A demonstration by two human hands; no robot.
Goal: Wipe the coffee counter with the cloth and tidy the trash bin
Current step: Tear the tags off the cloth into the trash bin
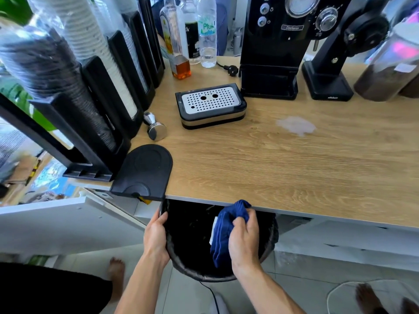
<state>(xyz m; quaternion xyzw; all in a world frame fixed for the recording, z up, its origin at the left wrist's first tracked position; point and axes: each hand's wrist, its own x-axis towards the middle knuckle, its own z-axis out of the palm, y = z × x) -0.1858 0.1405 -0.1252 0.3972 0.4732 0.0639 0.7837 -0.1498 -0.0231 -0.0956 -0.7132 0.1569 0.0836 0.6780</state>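
A round black trash bin (195,271) lined with a black bag sits below the front edge of the wooden coffee counter (283,168). My left hand (156,237) grips the bin's left rim. My right hand (246,240) is closed on a bunched dark blue cloth (223,232), held over the bin's opening just under the counter edge. A pale wet smear (295,125) lies on the counter to the right of middle.
A black drip tray (210,105), a steel tamper (156,130) and a black tamping mat (145,171) sit at the left. Cup dispensers (95,103) line the left side. Bottles (180,41), a black coffee machine (276,46), a grinder (328,73) and a coffee jar (385,69) stand at the back.
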